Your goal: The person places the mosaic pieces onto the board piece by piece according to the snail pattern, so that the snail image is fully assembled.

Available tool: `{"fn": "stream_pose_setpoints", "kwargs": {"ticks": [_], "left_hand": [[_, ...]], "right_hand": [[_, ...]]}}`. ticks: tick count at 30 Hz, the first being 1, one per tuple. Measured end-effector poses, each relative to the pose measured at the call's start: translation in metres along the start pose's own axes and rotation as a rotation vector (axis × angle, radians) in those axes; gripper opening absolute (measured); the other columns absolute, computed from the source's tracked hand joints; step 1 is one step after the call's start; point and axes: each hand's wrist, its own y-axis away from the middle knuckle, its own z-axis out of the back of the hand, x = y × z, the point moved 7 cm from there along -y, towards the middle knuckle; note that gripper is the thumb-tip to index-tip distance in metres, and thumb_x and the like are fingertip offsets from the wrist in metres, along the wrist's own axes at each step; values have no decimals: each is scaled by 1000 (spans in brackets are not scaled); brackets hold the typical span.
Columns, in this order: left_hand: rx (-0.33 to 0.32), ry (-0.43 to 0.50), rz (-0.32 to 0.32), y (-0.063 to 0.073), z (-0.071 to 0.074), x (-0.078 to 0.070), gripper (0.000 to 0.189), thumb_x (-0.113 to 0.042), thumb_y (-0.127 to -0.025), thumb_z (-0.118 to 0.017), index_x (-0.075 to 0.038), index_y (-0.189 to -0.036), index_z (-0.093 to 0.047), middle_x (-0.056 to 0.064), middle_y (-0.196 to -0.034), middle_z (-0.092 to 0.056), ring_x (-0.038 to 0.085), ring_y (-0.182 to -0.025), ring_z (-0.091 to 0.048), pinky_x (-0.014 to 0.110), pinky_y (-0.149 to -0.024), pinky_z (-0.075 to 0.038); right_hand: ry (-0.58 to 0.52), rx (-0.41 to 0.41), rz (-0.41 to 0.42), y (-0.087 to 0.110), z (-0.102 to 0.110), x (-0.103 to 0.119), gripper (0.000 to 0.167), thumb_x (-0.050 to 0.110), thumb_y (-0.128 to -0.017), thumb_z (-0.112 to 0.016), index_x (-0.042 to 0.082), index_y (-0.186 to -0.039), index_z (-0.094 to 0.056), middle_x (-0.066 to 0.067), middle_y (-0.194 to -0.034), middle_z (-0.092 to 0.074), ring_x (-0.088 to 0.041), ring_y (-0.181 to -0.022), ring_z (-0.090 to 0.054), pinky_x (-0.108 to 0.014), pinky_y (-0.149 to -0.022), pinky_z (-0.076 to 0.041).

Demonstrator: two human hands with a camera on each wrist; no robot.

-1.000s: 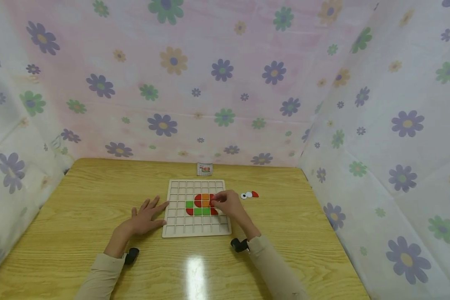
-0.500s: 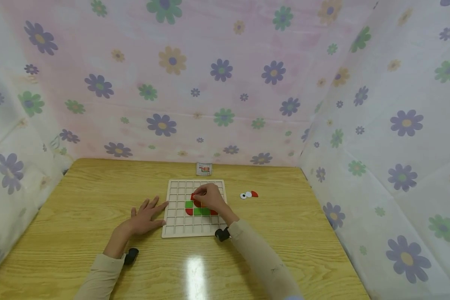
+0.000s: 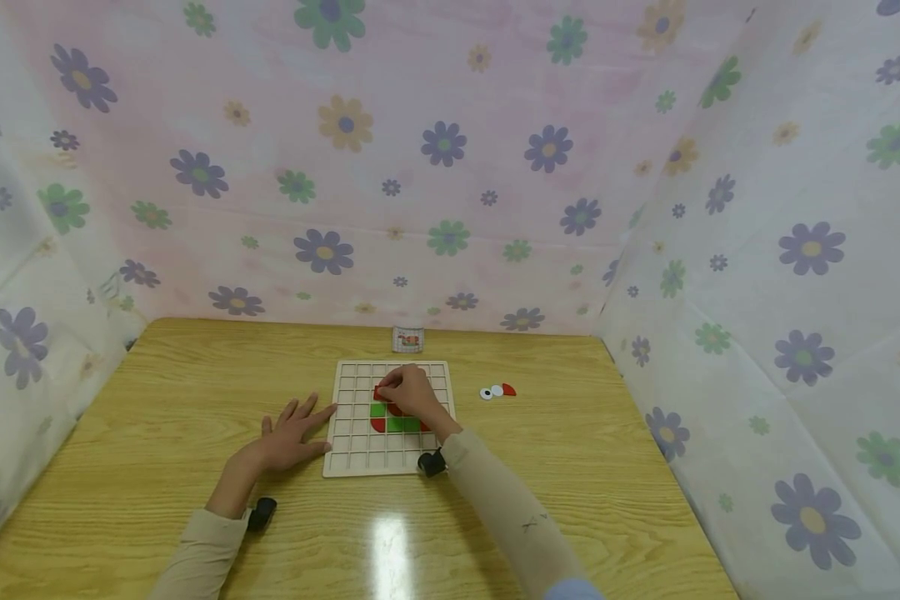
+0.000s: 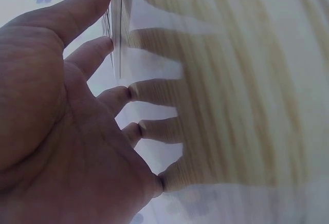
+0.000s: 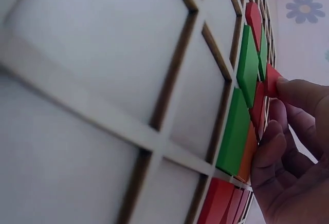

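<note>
My right hand [image 3: 416, 395] is over the upper middle of a pale grid board [image 3: 345, 461], pinching a red tile [image 5: 272, 80] between thumb and fingers. In the head view this tile is just above a green square tile [image 3: 377, 410]. Below lie a rounded red tile [image 3: 377, 425] and more green tiles [image 3: 402, 424], set in the cells. An orange tile [image 5: 247, 154] shows beside the green ones in the right wrist view; the hand covers it from above. My left hand [image 3: 288, 440] rests on the table with fingers spread, index fingertip and thumb at the board's left edge.
Right of the board lie a white eye piece [image 3: 486, 393], a plain white round piece [image 3: 497, 390] and a red quarter-round piece [image 3: 508, 389]. A small picture card [image 3: 408, 339] is behind the board. Flowered cloth [image 3: 450, 167] surrounds the wooden table [image 3: 570, 450].
My right hand has moved left across the board from the right side of the coloured tiles, carrying the red tile to above the left green square. My left hand has stayed put.
</note>
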Motion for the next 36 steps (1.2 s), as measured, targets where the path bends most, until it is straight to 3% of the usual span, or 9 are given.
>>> {"fn": "stream_pose_setpoints", "kwargs": {"ticks": [13, 20, 26, 30, 33, 36], "left_hand": [[-8, -4, 1, 1, 1, -1, 69, -36, -101, -64, -9, -158, -37, 32, -165, -9, 63, -147, 0, 86, -102, 3], [-1, -6, 2, 1, 1, -1, 69, -37, -101, -62, -9, -159, -36, 32, -165, -9, 62, -148, 1, 86, -102, 4], [0, 11, 8, 2, 0, -1, 69, -36, -101, -64, -9, -158, -36, 32, -165, -8, 62, -148, 2, 86, -102, 5], [-5, 9, 9, 3, 1, -3, 69, -36, -101, -64, -9, -158, -37, 32, -165, -9, 61, -148, 1, 86, -103, 4], [-5, 8, 8, 4, 2, -5, 69, -35, -100, -64, -8, -158, -37, 33, -165, -9, 62, -148, 1, 86, -102, 4], [-7, 14, 8, 5, 4, -7, 69, -35, -100, -64, -7, -158, -37, 33, -165, -9, 62, -147, 1, 86, -102, 4]], "right_hand": [[63, -9, -28, -1, -4, 0, 8, 15, -94, -76, 9, -90, -79, -4, -85, -74, -12, -73, -65, -27, -66, -54], [16, -2, -18, 1, 2, 2, 10, 17, -95, -74, 8, -96, -78, -4, -90, -73, -12, -77, -64, -27, -68, -53], [-122, -86, 79, 8, 41, 8, 15, 16, -97, -72, 3, -103, -78, -11, -99, -72, -20, -85, -65, -29, -71, -54], [-146, -175, 142, 22, 80, -6, 20, 10, -95, -73, -4, -109, -76, -15, -101, -73, -25, -90, -67, -30, -78, -55], [-137, -253, 100, 38, 108, -32, 21, 7, -94, -74, -6, -110, -75, -17, -100, -72, -25, -85, -66, -30, -74, -54], [-110, -340, -15, 57, 132, -66, 22, 4, -93, -73, -6, -113, -73, -20, -103, -71, -25, -82, -63, -29, -69, -52]]}}
